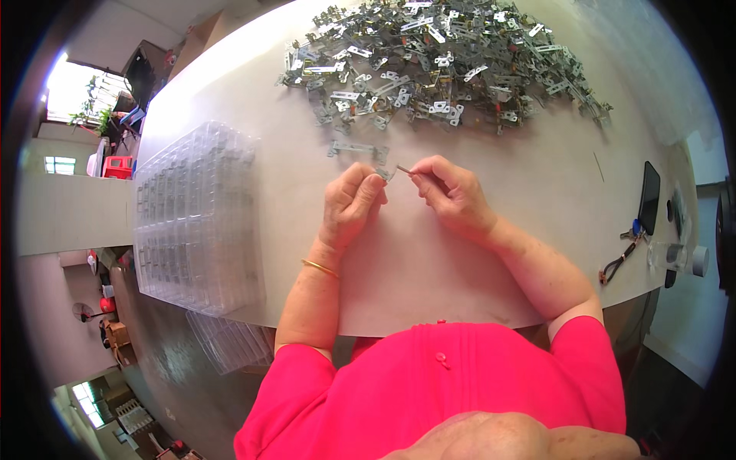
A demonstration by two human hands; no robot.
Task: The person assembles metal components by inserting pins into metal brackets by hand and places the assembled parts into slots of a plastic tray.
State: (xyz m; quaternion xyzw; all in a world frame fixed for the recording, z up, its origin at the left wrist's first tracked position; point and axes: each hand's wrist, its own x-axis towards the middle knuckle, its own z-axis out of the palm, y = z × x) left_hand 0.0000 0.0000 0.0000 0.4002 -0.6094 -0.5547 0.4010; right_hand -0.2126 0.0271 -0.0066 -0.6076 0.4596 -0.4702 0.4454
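Note:
Over the middle of the table, my left hand (352, 202) is closed, pinching a small silvery metal bracket (386, 175) that sticks out past the thumb. Most of that bracket is hidden by the fingers. Opposite it, my right hand (458, 198) grips a short, thin, dark rod-like piece (403, 169) between thumb and fingertips. Its tip comes close to the bracket; I cannot tell whether they touch. Just beyond my left hand lies a longer metal bracket (354, 148) with tabs at its ends. Farther off, a large heap of similar metal brackets (429, 69) covers the back of the table.
Stacked clear plastic trays (195, 222) with compartments holding metal parts stand at the left edge. On the right lie a thin wire (599, 166), a dark phone (649, 198), keys on a black strap (618, 261) and a clear bottle (675, 257) on its side.

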